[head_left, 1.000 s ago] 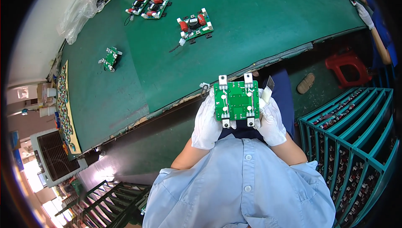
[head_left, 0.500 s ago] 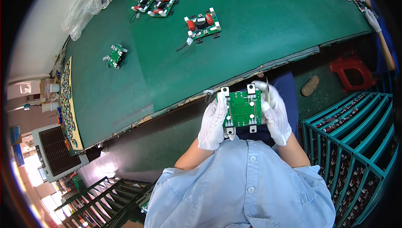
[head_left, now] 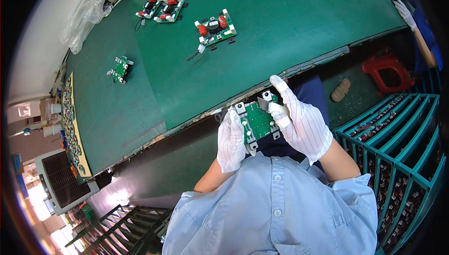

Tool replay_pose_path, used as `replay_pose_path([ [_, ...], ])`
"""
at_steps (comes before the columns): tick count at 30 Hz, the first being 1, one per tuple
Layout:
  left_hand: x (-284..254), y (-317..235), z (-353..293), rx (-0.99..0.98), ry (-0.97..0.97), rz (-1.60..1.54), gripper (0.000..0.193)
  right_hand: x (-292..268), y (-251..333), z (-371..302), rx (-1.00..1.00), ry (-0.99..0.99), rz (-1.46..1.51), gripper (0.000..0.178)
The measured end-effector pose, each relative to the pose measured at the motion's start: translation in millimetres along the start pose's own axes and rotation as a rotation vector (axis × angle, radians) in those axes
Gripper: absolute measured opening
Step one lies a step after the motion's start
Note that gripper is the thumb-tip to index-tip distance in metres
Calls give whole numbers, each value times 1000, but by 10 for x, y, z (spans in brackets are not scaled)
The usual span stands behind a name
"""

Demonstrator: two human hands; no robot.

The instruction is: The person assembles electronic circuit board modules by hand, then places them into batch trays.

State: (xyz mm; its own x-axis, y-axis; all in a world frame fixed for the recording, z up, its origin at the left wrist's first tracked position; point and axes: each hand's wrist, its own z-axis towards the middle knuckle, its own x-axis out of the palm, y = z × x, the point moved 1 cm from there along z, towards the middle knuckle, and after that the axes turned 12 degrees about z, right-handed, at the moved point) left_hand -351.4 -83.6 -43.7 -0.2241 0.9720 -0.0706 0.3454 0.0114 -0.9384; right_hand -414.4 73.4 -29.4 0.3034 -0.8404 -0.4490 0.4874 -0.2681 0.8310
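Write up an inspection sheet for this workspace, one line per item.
Surface: green tabletop, its near edge ragged.
Job's things: circuit board and flat grey blade; cannot tell whether they touch.
Clutter: lone board with red and black parts, cluster of similar boards, small green board at left, clear plastic sheet.
Hands: gloved left hand grips the circuit board; gloved right hand holds the blade.
Cables: short dark cable with white connector at the lone board.
Surroundings: teal rack, red stool and sandal at right; co-worker's gloved hand beyond.
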Motion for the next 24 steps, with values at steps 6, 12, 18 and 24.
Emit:
replay_pose_path([
  [6, -110, 136, 15, 106, -56, 112, 45, -125, -25, 73, 203, -62, 58, 51],
  [12, -123, 126, -12, 89, -6, 51, 49, -87, -249, 146, 310, -29, -83, 52],
  [18, -73, 77, 89, -155, 74, -233, 59, 2, -254, -69, 128, -152, 188, 40],
  [24, 90, -221, 138, -293, -102, -674, 59, -25, -195, -202, 395, -106, 376, 22],
])
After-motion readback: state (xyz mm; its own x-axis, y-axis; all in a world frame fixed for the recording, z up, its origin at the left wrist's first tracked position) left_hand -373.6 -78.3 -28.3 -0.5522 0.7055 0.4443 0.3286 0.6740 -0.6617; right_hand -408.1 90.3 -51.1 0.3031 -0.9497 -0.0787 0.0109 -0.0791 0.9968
